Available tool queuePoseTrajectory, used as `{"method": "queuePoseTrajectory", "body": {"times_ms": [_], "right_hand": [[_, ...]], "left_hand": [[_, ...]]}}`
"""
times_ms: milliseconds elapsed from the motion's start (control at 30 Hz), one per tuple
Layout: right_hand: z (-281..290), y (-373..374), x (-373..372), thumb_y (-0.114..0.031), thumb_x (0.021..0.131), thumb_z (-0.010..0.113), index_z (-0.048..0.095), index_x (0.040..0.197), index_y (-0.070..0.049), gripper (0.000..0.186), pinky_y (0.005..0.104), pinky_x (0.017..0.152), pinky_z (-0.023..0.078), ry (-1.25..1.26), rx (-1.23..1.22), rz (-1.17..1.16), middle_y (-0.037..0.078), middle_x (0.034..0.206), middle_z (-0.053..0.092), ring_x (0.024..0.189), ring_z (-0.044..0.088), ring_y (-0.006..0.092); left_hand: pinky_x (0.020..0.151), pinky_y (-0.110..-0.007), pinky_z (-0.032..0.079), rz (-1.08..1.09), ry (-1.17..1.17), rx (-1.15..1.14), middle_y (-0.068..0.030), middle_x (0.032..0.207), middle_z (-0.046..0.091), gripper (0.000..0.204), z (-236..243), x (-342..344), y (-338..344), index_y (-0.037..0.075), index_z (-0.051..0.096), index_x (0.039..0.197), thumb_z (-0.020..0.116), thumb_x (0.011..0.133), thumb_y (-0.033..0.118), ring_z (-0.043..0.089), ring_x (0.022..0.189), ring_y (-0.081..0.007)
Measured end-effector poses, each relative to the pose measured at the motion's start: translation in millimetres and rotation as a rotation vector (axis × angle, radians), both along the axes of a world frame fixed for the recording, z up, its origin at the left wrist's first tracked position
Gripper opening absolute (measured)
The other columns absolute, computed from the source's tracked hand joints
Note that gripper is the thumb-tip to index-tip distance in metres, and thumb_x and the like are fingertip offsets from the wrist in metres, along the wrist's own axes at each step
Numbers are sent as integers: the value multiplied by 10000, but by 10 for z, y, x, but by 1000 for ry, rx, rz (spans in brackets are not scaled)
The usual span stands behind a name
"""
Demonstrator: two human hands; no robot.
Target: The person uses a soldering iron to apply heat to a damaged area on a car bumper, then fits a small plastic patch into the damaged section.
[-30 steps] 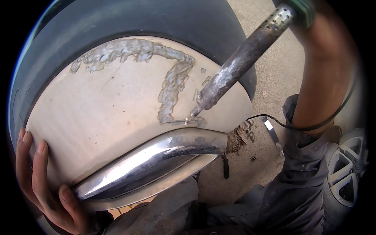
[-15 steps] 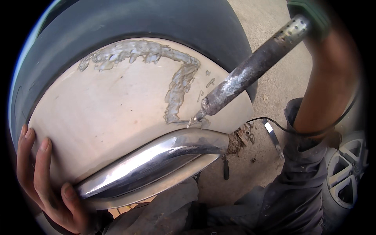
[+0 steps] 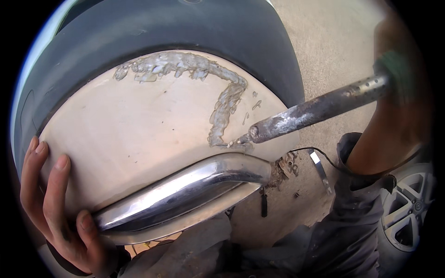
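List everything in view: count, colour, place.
Panel: one, beige, centre.
Ridged seam: one, grey, across the panel.
Trim: one, silver, panel's lower edge.
Curved part: one, dark grey, top.
Barrel tool: one, dark metal, tip at seam's lower end.
Cable: one, black, right of the trim.
Ground: one, tan, right.
Flat strip: one, silver, on the ground.
Slim object: one, black, left of the strip.
Debris: uncounted, brown, trim's right end.
Wheel: one, grey, lower right.
Clothing: uncounted, dark grey, lower edge.
Right forearm: one, right.
Left hand: one, bare, panel's left edge.
Right hand: one, blurred, at tool's end.
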State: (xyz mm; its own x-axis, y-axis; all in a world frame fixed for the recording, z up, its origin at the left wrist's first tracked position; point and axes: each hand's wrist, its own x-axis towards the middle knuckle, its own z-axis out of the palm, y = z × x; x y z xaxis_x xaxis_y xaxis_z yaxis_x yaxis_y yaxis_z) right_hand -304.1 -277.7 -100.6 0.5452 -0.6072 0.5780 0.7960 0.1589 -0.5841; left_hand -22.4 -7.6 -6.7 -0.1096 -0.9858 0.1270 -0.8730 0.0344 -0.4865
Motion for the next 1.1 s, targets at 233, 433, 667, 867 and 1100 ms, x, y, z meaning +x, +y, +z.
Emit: {"method": "queuePoseTrajectory", "body": {"times_ms": [233,433,667,867,1100], "right_hand": [[50,298,-487,-338,814,648,495,894,-44,341,174,372,357,382,-381,-420,30,680,455,426,424,49],[-40,463,-665,-345,810,660,496,892,-46,350,172,371,357,637,-548,-628,32,685,457,427,426,48],[-359,447,-683,-322,824,630,463,889,-22,350,166,345,355,527,-159,-382,54,674,460,360,405,42],[-489,401,-500,-311,916,480,461,896,-25,287,152,324,326,317,5,-235,44,644,461,345,368,20],[-646,293,-234,-285,950,411,470,803,-41,291,154,294,283,293,292,-315,-7,537,409,314,308,9]], "left_hand": [[1034,-522,300,-36,51,4,-205,1347,374,451,9,20,-28,71,494,1267,352,890,275,342,1272,-395],[1035,-522,296,-33,79,-21,-205,1337,386,445,-19,-12,-47,62,511,1248,368,881,270,345,1268,-397],[1046,-520,284,22,60,14,-201,1338,389,446,31,-22,-45,62,517,1239,376,852,233,339,1273,-396],[1047,-525,281,8,61,21,-197,1343,382,449,41,32,-33,68,514,1242,371,837,197,335,1276,-394],[1043,-530,282,28,47,40,-194,1343,383,453,54,27,-28,70,511,1244,369,836,206,338,1275,-392]]}}
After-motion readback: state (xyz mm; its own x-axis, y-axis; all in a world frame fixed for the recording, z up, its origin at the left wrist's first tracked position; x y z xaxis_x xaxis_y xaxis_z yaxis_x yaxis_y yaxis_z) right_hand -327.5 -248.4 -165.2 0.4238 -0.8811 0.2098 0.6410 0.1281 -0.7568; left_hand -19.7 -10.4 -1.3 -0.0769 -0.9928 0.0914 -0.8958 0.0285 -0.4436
